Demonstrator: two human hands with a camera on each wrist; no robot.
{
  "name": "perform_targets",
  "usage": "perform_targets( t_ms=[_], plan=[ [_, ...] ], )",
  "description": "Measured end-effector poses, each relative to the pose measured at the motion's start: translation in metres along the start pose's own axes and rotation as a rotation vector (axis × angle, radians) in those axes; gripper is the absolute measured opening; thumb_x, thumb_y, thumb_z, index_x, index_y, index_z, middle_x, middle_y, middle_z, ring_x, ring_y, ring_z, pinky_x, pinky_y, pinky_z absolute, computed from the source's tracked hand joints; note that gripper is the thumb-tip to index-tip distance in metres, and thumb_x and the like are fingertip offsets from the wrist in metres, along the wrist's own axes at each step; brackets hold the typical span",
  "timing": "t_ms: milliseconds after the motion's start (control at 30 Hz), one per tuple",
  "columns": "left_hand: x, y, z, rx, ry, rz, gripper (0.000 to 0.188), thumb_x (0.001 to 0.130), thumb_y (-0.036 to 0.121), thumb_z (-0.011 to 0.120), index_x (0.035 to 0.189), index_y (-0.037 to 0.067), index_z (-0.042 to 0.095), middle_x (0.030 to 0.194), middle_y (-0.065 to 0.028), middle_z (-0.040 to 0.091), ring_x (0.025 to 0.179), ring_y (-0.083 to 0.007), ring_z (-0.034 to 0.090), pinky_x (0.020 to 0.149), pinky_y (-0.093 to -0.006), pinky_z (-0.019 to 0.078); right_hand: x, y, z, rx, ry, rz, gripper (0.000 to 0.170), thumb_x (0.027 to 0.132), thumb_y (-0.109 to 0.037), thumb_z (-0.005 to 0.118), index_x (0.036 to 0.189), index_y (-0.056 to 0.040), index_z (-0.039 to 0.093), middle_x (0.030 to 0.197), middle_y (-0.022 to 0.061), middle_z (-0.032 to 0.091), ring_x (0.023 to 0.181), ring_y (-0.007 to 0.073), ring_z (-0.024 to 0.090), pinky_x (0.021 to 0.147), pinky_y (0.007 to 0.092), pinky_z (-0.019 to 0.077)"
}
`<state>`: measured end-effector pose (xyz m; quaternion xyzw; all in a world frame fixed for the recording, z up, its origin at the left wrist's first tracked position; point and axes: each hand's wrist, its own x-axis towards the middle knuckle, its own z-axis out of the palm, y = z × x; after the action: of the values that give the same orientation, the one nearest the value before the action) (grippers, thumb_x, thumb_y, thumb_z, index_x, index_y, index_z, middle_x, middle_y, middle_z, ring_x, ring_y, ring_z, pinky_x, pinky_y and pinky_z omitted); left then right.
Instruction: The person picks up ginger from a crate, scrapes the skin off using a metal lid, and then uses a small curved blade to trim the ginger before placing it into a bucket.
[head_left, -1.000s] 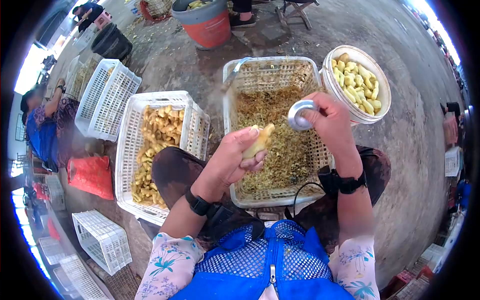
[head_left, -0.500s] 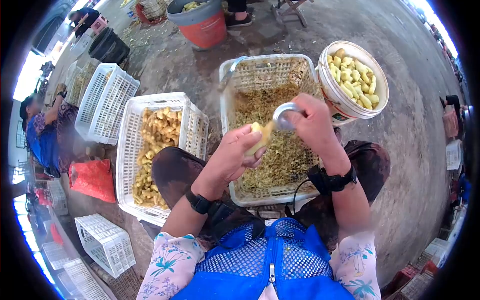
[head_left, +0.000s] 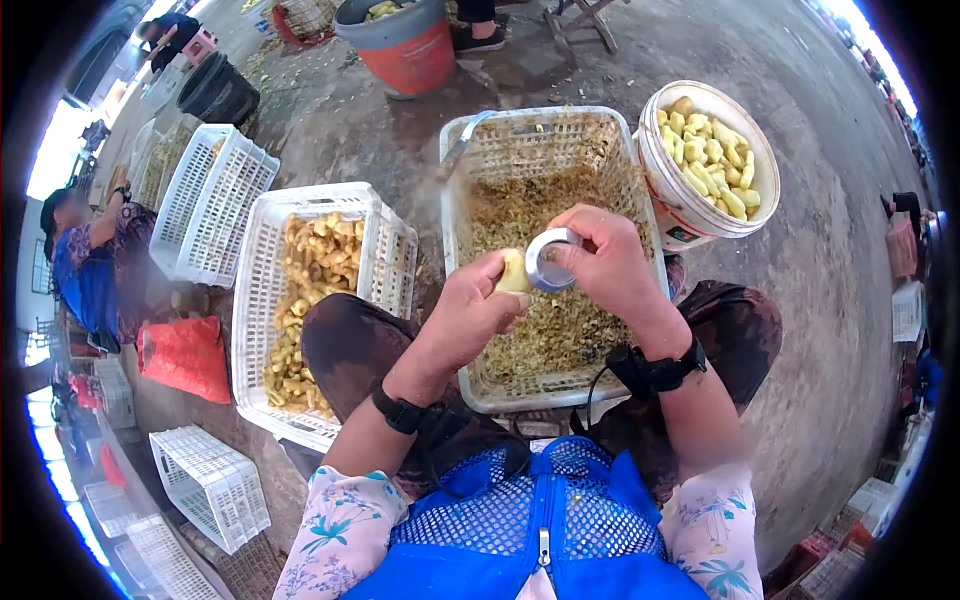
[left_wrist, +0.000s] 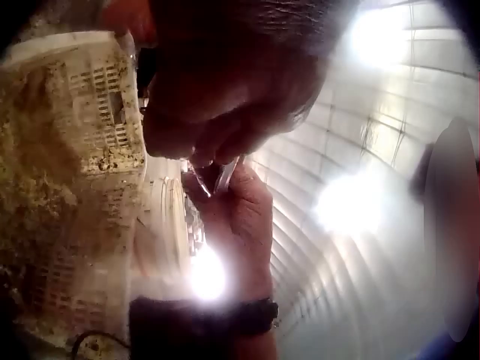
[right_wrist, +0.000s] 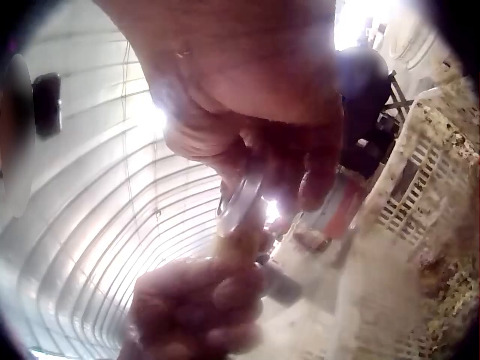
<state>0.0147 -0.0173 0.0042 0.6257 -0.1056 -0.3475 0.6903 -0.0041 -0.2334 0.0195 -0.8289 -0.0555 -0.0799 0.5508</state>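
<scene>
My left hand [head_left: 465,318] grips a peeled, pale yellow piece of ginger [head_left: 513,270], its tip standing out past the thumb. In my right hand [head_left: 615,262] is a shiny metal ring [head_left: 537,264], pinched between thumb and fingers. The ring's edge is right at the ginger's tip, and the right wrist view shows the ring [right_wrist: 241,204] over the ginger [right_wrist: 234,246]. Below both hands stands a white plastic crate [head_left: 462,375] holding brown and yellow peel scraps [head_left: 570,340]. The left wrist view is dark, and the fingers hide the ginger there.
Left of my knee is a white crate [head_left: 250,300] of unpeeled ginger. A white bucket [head_left: 680,222] of peeled ginger stands at the right. A knife [head_left: 462,142] lies on the scrap crate's far left corner. A red sack [head_left: 185,360] and other crates lie leftward.
The metal ring has moved left and down, from above and right of the ginger to its tip. My left hand has stayed nearly in place, turning the ginger slightly.
</scene>
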Motion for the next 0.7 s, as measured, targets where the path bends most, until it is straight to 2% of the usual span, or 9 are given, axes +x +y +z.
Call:
perform_targets(
  t_ms=[67, 167, 200, 300, 367, 433, 533, 667, 700],
  plan=[
    [-0.002, 0.001, 0.002, 0.009, -0.028, -0.023, 0.044, 0.089, 0.007, 0.064, 0.132, 0.003, 0.058, 0.089, 0.0027, 0.061, 0.069, -0.0049, 0.053, 0.060, -0.0209, 0.0422, 0.002, 0.004, -0.005, -0.101, 0.103, -0.045, 0.011, 0.083, -0.003, 0.070, 0.092, 0.0022, 0.068, 0.081, 0.0140, 0.066, 0.072, 0.0258, 0.064, 0.066, 0.0370, 0.0500],
    [-0.007, 0.010, 0.008, -0.017, 0.002, -0.041, 0.040, 0.090, 0.007, 0.064, 0.130, 0.004, 0.059, 0.089, 0.0037, 0.060, 0.069, -0.0042, 0.052, 0.061, -0.0206, 0.0419, 0.008, 0.020, -0.016, -0.316, 0.333, -0.096, 0.009, 0.083, -0.004, 0.070, 0.089, 0.0021, 0.068, 0.079, 0.0134, 0.066, 0.071, 0.0264, 0.064, 0.065, 0.0376, 0.0498],
    [-0.008, 0.011, 0.010, -0.030, 0.016, -0.046, 0.038, 0.090, 0.007, 0.064, 0.128, 0.004, 0.060, 0.089, 0.0039, 0.060, 0.069, -0.0040, 0.052, 0.061, -0.0205, 0.0418, 0.008, 0.020, -0.024, -0.350, 0.344, -0.047, 0.010, 0.083, -0.005, 0.071, 0.091, 0.0010, 0.069, 0.079, 0.0113, 0.067, 0.073, 0.0232, 0.065, 0.066, 0.0363, 0.0503],
    [-0.003, 0.008, 0.003, -0.016, 0.051, -0.009, 0.035, 0.091, 0.007, 0.064, 0.126, 0.005, 0.060, 0.089, 0.0038, 0.060, 0.069, -0.0039, 0.051, 0.061, -0.0202, 0.0417, 0.002, 0.005, -0.028, -0.021, 0.232, 0.162, 0.012, 0.084, -0.006, 0.072, 0.094, 0.0000, 0.071, 0.077, 0.0082, 0.067, 0.074, 0.0188, 0.065, 0.067, 0.0341, 0.0506],
    [0.000, 0.007, 0.004, 0.133, 0.091, 0.062, 0.035, 0.091, 0.007, 0.063, 0.125, 0.004, 0.061, 0.089, 0.0037, 0.060, 0.069, -0.0041, 0.052, 0.061, -0.0208, 0.0424, -0.004, -0.004, -0.008, -0.015, 0.122, -0.046, 0.011, 0.083, -0.005, 0.073, 0.093, 0.0000, 0.071, 0.081, 0.0062, 0.067, 0.076, 0.0161, 0.063, 0.069, 0.0315, 0.0498],
    [0.002, 0.000, 0.006, 0.237, 0.109, 0.159, 0.034, 0.090, 0.006, 0.063, 0.124, 0.004, 0.061, 0.089, 0.0035, 0.060, 0.069, -0.0042, 0.052, 0.061, -0.0211, 0.0428, -0.009, -0.016, 0.010, 0.058, 0.018, 0.084, 0.011, 0.081, -0.004, 0.074, 0.089, 0.0012, 0.069, 0.081, 0.0092, 0.066, 0.073, 0.0189, 0.062, 0.066, 0.0338, 0.0479],
    [0.002, -0.004, 0.005, 0.221, 0.103, 0.145, 0.035, 0.088, 0.005, 0.063, 0.123, 0.002, 0.062, 0.088, 0.0034, 0.060, 0.069, -0.0040, 0.052, 0.061, -0.0210, 0.0430, -0.005, 0.002, 0.012, -0.127, 0.053, -0.005, 0.011, 0.080, -0.004, 0.075, 0.086, 0.0023, 0.067, 0.079, 0.0127, 0.064, 0.069, 0.0226, 0.061, 0.063, 0.0365, 0.0456],
    [0.006, -0.004, 0.005, 0.233, 0.087, 0.157, 0.038, 0.090, 0.006, 0.063, 0.128, 0.002, 0.063, 0.089, 0.0042, 0.060, 0.069, -0.0032, 0.051, 0.061, -0.0204, 0.0427, 0.000, 0.004, 0.008, -0.097, 0.116, 0.004, 0.012, 0.079, -0.004, 0.075, 0.084, 0.0028, 0.066, 0.077, 0.0143, 0.063, 0.066, 0.0253, 0.059, 0.061, 0.0382, 0.0448],
    [0.006, -0.002, 0.008, 0.200, 0.081, 0.137, 0.032, 0.089, 0.006, 0.062, 0.121, 0.001, 0.063, 0.088, 0.0037, 0.058, 0.069, -0.0037, 0.051, 0.061, -0.0214, 0.0426, 0.000, 0.004, 0.007, -0.101, 0.132, 0.008, 0.013, 0.079, -0.005, 0.075, 0.083, 0.0028, 0.066, 0.076, 0.0144, 0.063, 0.066, 0.0251, 0.059, 0.061, 0.0385, 0.0451]
  ],
)
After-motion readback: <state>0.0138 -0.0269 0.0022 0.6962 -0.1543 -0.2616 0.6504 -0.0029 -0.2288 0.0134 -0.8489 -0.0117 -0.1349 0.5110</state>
